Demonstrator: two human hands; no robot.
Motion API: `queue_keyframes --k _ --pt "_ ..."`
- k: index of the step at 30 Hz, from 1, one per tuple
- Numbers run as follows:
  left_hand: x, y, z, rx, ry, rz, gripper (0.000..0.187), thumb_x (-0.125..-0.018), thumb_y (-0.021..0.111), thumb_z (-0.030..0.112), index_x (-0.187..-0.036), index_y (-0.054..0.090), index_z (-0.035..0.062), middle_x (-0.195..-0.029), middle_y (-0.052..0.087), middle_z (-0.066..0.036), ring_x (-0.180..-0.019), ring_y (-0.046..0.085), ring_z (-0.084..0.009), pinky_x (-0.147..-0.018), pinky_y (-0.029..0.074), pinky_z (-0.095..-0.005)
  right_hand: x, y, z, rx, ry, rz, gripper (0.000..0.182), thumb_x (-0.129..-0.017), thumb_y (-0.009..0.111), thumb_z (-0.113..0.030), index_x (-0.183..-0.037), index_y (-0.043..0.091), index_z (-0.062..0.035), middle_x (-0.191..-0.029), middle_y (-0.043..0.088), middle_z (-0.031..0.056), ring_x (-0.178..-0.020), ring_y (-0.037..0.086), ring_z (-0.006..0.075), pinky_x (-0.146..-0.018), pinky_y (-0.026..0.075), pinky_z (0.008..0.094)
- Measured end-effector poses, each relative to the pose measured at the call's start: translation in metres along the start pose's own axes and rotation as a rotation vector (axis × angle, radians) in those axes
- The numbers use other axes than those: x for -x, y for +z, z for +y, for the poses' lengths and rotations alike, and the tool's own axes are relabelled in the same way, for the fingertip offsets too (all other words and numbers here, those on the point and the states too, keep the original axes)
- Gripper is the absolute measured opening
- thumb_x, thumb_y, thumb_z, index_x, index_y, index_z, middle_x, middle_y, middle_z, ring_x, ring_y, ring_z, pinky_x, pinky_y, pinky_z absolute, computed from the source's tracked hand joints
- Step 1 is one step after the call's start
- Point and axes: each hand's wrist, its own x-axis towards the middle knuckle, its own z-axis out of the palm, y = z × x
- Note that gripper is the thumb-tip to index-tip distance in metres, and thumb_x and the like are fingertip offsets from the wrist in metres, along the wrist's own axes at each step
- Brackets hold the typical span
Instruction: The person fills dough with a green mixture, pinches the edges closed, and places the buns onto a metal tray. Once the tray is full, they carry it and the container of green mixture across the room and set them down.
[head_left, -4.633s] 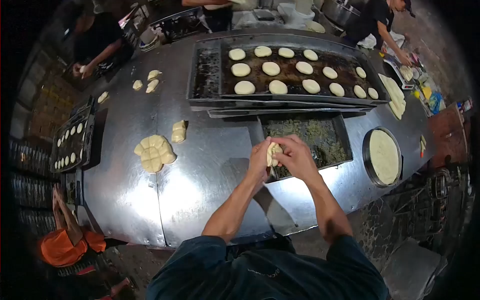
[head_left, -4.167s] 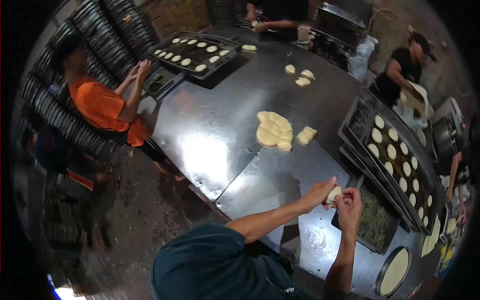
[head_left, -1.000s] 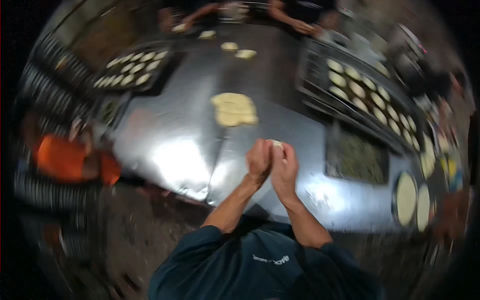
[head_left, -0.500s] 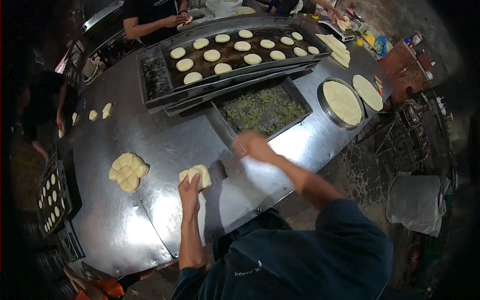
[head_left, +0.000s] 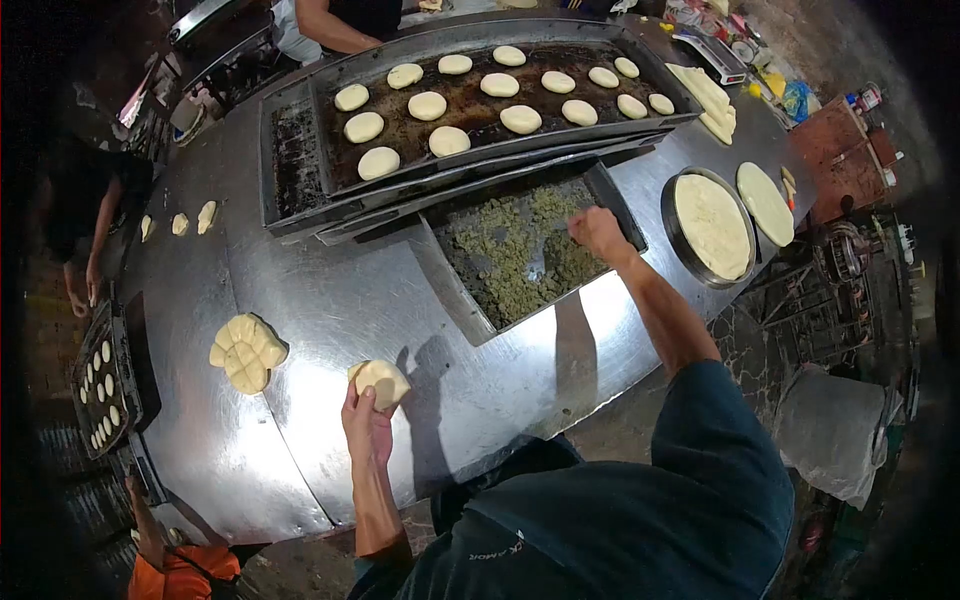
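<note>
My left hand (head_left: 372,415) grips a flattened piece of pale dough (head_left: 385,383), thumb across its near side, above the metal table. My right hand (head_left: 598,233) is over the right part of a metal tray (head_left: 463,297) spread with crumbly green filling (head_left: 508,235). Its fingers are curled in at the filling, and whatever they hold is hidden. To the left of my left hand lies a cluster of joined dough pieces (head_left: 246,352) on the table.
Beyond the filling stands a large baking tray (head_left: 290,150) with rows of dough rounds (head_left: 427,106). A round pan of dough (head_left: 711,228) and a flat dough sheet (head_left: 765,204) are at right. Co-workers' arms (head_left: 335,30) show at the back and left, near another tray (head_left: 140,385).
My right hand has moved forward and right, from the tray's near edge into the filling. The dough in my left hand now looks tilted and flatter. The view has shifted slightly.
</note>
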Motion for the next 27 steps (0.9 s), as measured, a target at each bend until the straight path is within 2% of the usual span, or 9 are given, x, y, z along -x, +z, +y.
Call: queue_keyframes --k 3,8,10,14,16,17,20,23,27 --pt "-0.019 0.019 -0.006 -0.161 -0.009 -0.062 0.037 -0.087 0.058 0.01 -0.12 0.05 -0.0063 -0.108 0.06 -0.012 -0.101 0.059 -0.0204 -0.087 0.05 -0.0338 0.003 0.01 -0.017 0.126 -0.241 0.143 0.012 -0.076 0.061 -0.013 -0.075 0.069 -0.0041 -0.08 0.066 0.0193 -0.077 0.065 0.0328 -0.072 0.053 0.0421" --pt "-0.068 0.076 -0.024 -0.351 -0.012 -0.16 0.025 -0.087 0.062 0.014 -0.104 0.063 -0.0045 -0.094 0.066 -0.006 -0.084 0.061 -0.0121 -0.076 0.048 -0.0247 -0.002 0.01 -0.019 0.23 -0.106 0.063 0.013 -0.075 0.063 -0.014 -0.074 0.068 -0.0016 -0.077 0.066 0.0192 -0.073 0.067 0.0301 -0.066 0.054 0.0358" --pt "-0.095 0.095 -0.04 -0.365 -0.009 -0.203 0.024 -0.088 0.062 0.019 -0.102 0.065 -0.0002 -0.089 0.067 -0.003 -0.077 0.061 -0.01 -0.068 0.047 -0.0229 -0.006 -0.02 -0.03 -0.632 -0.024 0.128 0.014 -0.076 0.064 -0.011 -0.077 0.066 0.0025 -0.075 0.066 0.02 -0.075 0.066 0.0279 -0.067 0.052 0.0345" --pt "-0.129 0.14 -0.076 -0.189 -0.129 -0.257 0.03 -0.094 0.054 0.025 -0.108 0.06 0.0002 -0.095 0.065 -0.005 -0.082 0.062 -0.0128 -0.07 0.048 -0.0272 0.041 -0.057 -0.101 -1.235 -0.162 0.018 0.032 -0.078 0.069 -0.006 -0.107 0.058 0.0015 -0.087 0.064 0.0062 -0.082 0.061 0.0137 -0.072 0.05 0.0267" --pt "-0.126 0.171 -0.081 -0.088 -0.171 -0.244 0.032 -0.094 0.053 0.028 -0.108 0.06 0.0001 -0.093 0.064 -0.004 -0.078 0.061 -0.0127 -0.069 0.049 -0.0271 0.056 -0.044 -0.13 -1.189 -0.197 0.076 0.03 -0.077 0.068 -0.004 -0.106 0.061 -0.0023 -0.093 0.065 0.0105 -0.084 0.063 0.0183 -0.074 0.051 0.0299" --pt "-0.132 0.174 -0.087 -0.09 -0.165 -0.254 0.032 -0.094 0.053 0.028 -0.108 0.06 0.0001 -0.093 0.064 -0.004 -0.078 0.061 -0.0127 -0.069 0.049 -0.0271 0.061 -0.043 -0.14 -0.739 -0.391 0.332 0.026 -0.076 0.067 -0.004 -0.102 0.063 -0.0043 -0.093 0.064 0.0124 -0.084 0.064 0.0231 -0.074 0.051 0.0318" --pt "-0.141 0.17 -0.101 -0.127 -0.135 -0.309 0.029 -0.096 0.05 0.026 -0.11 0.058 0.0021 -0.096 0.064 -0.005 -0.087 0.062 -0.0154 -0.081 0.051 -0.0325 0.057 -0.039 -0.146 -0.796 -0.379 0.335 0.024 -0.078 0.065 -0.007 -0.102 0.065 -0.0039 -0.099 0.065 0.0142 -0.087 0.064 0.0291 -0.073 0.051 0.0331" --pt "-0.135 0.182 -0.097 -0.117 -0.102 -0.198 0.026 -0.094 0.055 0.026 -0.106 0.061 0.0034 -0.087 0.061 -0.003 -0.074 0.059 -0.0107 -0.063 0.051 -0.0258 0.059 -0.023 -0.146 -0.845 -0.283 0.476 0.024 -0.079 0.064 -0.007 -0.103 0.066 -0.0043 -0.098 0.066 0.0158 -0.086 0.065 0.0306 -0.073 0.051 0.0334" --pt "-0.14 0.177 -0.101 -0.088 -0.103 -0.214 0.026 -0.093 0.055 0.024 -0.107 0.06 0.0024 -0.096 0.064 -0.006 -0.082 0.063 -0.0137 -0.069 0.055 -0.028 0.047 -0.02 -0.14 -0.79 -0.21 0.206 0.024 -0.082 0.061 -0.009 -0.105 0.066 -0.0034 -0.094 0.068 0.0143 -0.084 0.066 0.0257 -0.074 0.051 0.0317"
